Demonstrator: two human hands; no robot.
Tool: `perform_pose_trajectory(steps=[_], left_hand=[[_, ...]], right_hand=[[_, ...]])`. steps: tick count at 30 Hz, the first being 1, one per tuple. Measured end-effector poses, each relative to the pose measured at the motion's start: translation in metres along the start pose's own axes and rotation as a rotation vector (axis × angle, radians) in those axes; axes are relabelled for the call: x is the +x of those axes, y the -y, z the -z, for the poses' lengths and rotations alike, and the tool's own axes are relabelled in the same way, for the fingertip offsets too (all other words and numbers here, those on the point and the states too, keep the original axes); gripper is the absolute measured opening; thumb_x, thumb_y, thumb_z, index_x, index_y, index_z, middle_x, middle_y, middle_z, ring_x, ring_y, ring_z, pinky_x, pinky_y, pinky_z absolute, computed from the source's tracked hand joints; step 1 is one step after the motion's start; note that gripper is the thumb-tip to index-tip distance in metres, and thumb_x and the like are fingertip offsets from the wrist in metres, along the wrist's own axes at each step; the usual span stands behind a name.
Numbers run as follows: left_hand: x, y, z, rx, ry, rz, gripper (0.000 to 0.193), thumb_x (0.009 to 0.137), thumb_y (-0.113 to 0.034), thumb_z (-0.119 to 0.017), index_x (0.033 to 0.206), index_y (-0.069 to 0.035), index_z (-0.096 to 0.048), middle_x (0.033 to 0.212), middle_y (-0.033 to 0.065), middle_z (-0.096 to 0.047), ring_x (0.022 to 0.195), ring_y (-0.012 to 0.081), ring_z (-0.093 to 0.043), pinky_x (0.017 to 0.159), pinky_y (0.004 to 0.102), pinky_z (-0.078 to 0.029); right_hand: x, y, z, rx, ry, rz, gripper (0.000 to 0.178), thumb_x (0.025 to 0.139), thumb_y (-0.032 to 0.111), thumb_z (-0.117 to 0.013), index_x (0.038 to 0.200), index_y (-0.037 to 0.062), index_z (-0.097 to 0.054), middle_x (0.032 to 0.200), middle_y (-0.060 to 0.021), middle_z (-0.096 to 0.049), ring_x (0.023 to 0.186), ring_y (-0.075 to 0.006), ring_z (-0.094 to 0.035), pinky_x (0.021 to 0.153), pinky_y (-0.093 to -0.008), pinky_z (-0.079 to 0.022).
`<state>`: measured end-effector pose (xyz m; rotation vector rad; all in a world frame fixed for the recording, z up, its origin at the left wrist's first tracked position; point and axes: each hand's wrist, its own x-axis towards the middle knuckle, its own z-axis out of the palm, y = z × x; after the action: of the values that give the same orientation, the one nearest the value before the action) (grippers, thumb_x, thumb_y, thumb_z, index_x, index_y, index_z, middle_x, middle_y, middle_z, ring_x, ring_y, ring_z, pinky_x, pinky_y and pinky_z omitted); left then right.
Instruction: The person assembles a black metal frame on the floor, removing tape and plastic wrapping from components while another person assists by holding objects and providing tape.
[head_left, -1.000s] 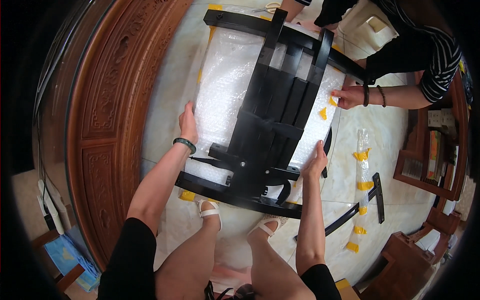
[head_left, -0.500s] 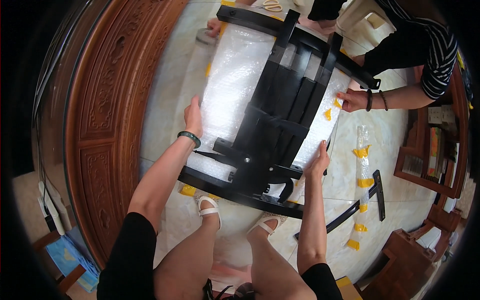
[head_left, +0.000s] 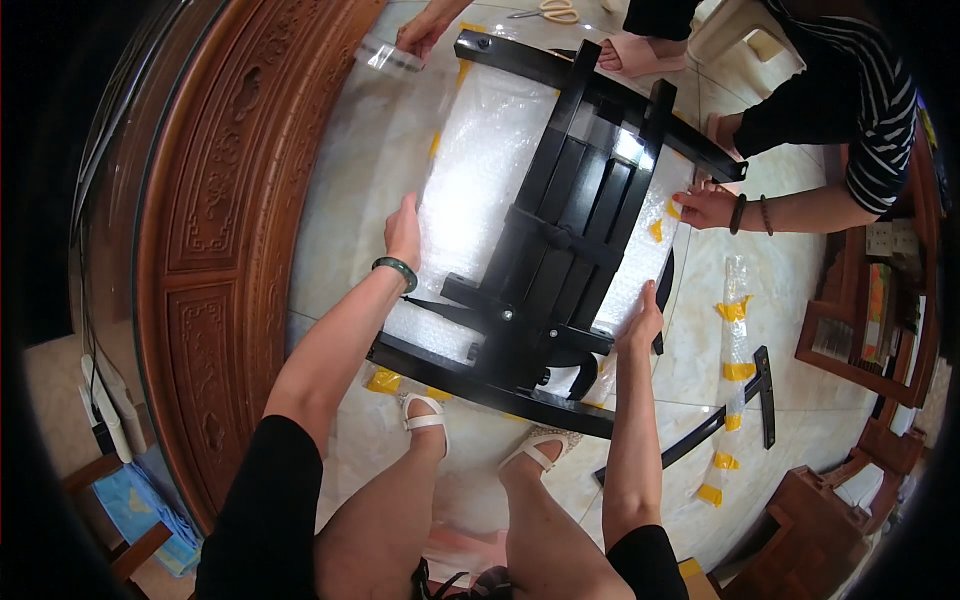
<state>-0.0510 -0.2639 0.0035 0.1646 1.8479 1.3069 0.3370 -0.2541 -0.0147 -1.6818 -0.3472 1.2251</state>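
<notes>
A flat panel in bubble wrap (head_left: pixel 480 190) lies under a black metal frame (head_left: pixel 575 200) with crossbars at both ends and a strap round its middle. My left hand (head_left: pixel 403 238) grips the panel's left edge, its fingers partly hidden. At the right edge, my right hand (head_left: pixel 640 322) holds the panel, its fingers out of sight below the rim. Opposite me, a co-worker's hand (head_left: pixel 706 207) touches the wrap beside yellow tape pieces (head_left: pixel 656 230). The co-worker's other hand (head_left: pixel 424 38) holds a strip of clear film (head_left: pixel 390 56) near the far left corner.
A carved wooden cabinet (head_left: pixel 210 250) runs along the left. On the tiled floor to the right lie a bubble-wrapped strip (head_left: pixel 734 340) with yellow tape and black metal bars (head_left: pixel 765 400). Scissors (head_left: pixel 558 10) lie at the far edge, near a pale stool (head_left: pixel 750 50).
The panel and frame have shifted slightly right, my hands along with them. The co-worker's far hand has moved up and away from the panel's left side with the clear film.
</notes>
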Motion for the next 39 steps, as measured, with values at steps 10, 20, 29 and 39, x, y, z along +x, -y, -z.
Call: perform_pose_trajectory(steps=[10,20,29,39], left_hand=[[0.008,0.016,0.007,0.090,-0.048,0.033,0.060,0.087,-0.046,-0.046,0.094,0.011,-0.063,0.089,0.0148,-0.066,0.081,0.0224,-0.061,0.075,0.0356,-0.047],[0.010,0.025,0.009,0.115,-0.057,0.062,0.061,0.087,-0.047,-0.046,0.097,0.011,-0.063,0.094,0.0169,-0.065,0.085,0.0244,-0.061,0.078,0.0363,-0.046],[0.029,0.040,0.016,0.235,-0.066,0.075,0.064,0.086,-0.048,-0.044,0.100,0.012,-0.060,0.099,0.0206,-0.065,0.092,0.0292,-0.060,0.084,0.0389,-0.043],[0.027,0.038,0.013,0.223,-0.054,0.074,0.065,0.087,-0.049,-0.042,0.103,0.011,-0.060,0.104,0.0210,-0.064,0.097,0.0296,-0.060,0.086,0.0381,-0.043]], right_hand=[[0.009,-0.013,-0.009,-0.078,0.024,-0.020,0.057,0.083,0.042,-0.070,0.100,-0.0124,-0.062,0.090,-0.0122,-0.064,0.077,-0.0190,-0.059,0.071,-0.0297,-0.047],[0.014,-0.019,-0.009,-0.132,0.050,-0.013,0.059,0.081,0.044,-0.070,0.100,-0.0113,-0.061,0.095,-0.0120,-0.063,0.080,-0.0201,-0.057,0.073,-0.0312,-0.046],[0.017,-0.025,-0.008,-0.141,0.093,-0.012,0.066,0.083,0.046,-0.068,0.106,-0.0142,-0.057,0.096,-0.0122,-0.062,0.082,-0.0194,-0.057,0.074,-0.0296,-0.046],[0.021,-0.027,-0.007,-0.168,0.096,-0.032,0.068,0.085,0.047,-0.066,0.111,-0.0160,-0.055,0.100,-0.0134,-0.062,0.085,-0.0194,-0.058,0.075,-0.0287,-0.046]])
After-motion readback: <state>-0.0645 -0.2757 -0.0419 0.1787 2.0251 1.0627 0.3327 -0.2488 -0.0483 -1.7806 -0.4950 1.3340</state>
